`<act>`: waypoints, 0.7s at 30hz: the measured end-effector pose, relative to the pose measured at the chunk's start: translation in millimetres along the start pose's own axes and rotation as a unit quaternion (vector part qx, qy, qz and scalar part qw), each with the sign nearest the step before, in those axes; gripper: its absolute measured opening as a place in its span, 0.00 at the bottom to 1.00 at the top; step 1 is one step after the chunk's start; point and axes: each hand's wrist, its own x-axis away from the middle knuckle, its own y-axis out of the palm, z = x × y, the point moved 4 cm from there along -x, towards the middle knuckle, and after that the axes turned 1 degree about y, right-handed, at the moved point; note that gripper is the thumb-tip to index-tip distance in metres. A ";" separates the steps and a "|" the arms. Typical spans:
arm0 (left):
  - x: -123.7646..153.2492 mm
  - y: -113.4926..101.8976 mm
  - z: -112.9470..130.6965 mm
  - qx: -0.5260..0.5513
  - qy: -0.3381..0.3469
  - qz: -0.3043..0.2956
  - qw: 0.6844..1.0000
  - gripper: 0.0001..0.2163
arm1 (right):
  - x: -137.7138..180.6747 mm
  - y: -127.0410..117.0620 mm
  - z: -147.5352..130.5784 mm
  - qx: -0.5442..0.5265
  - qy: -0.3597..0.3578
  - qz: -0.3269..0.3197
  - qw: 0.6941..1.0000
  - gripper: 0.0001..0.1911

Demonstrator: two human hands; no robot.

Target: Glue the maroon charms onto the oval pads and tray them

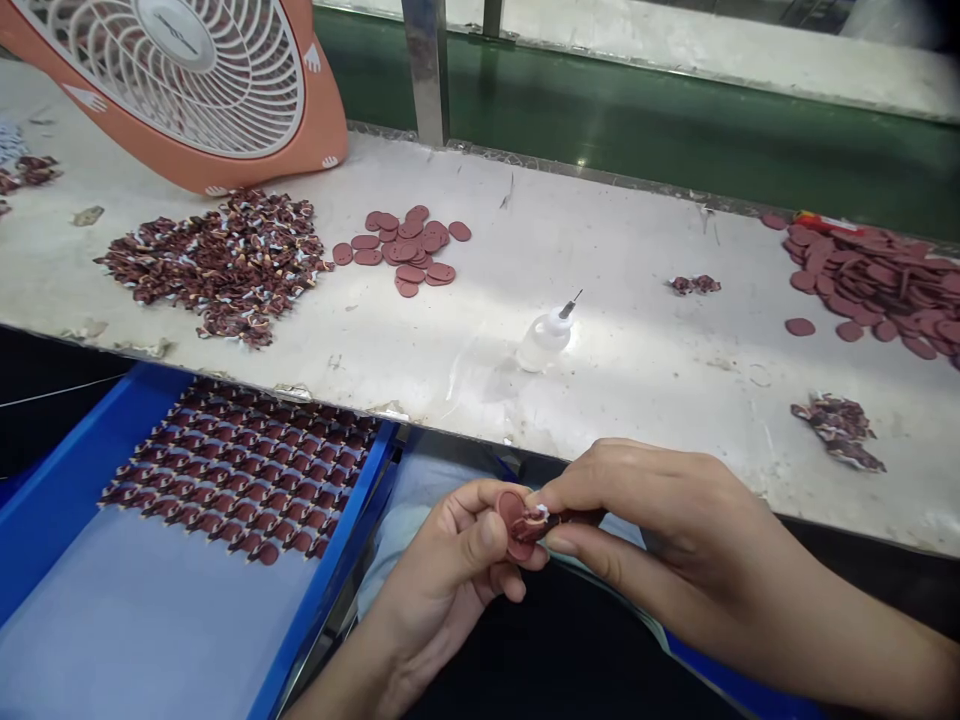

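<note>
My left hand [454,560] pinches a reddish-brown oval disc [510,506] between thumb and fingers. My right hand [675,530] closes its thumb and fingertips on a small dark brown figurine [534,524] with a white patch. The figurine touches the face of the disc, and part of it is hidden by my right fingers. Both hands are just in front of the bench edge. Beyond them on the bench stands a small clear squeeze bottle [543,343] with a thin needle tip. A few similar brown pieces [838,430] lie to the right.
A big pile of brown figurines [217,260] and some loose discs [409,245] lie on the left of the bench [600,240]. More discs [885,285] are heaped at right. An orange fan [326,120] stands behind. A blue tray [56,560] below holds rows of pieces.
</note>
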 end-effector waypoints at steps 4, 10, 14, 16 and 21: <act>-0.8 -0.1 -0.7 -0.001 -0.006 0.013 1.000 0.15 | -1.5 0.5 2.3 0.003 -0.003 -0.005 1.000 0.07; -0.4 -1.9 -1.9 -0.003 -0.014 0.015 1.000 0.14 | -2.2 0.0 3.1 0.019 -0.014 -0.015 1.000 0.07; -0.8 -3.0 -2.6 -0.002 -0.018 0.018 1.000 0.14 | -2.8 -0.4 0.1 0.047 -0.030 -0.015 0.998 0.06; -1.0 -3.0 -3.2 -0.002 -0.021 0.025 0.999 0.15 | -2.9 0.7 -1.7 0.069 -0.039 -0.017 0.997 0.07; -0.5 -3.6 -5.8 0.011 -0.030 0.044 0.999 0.16 | -0.3 4.9 -6.5 0.121 -0.064 -0.003 0.991 0.08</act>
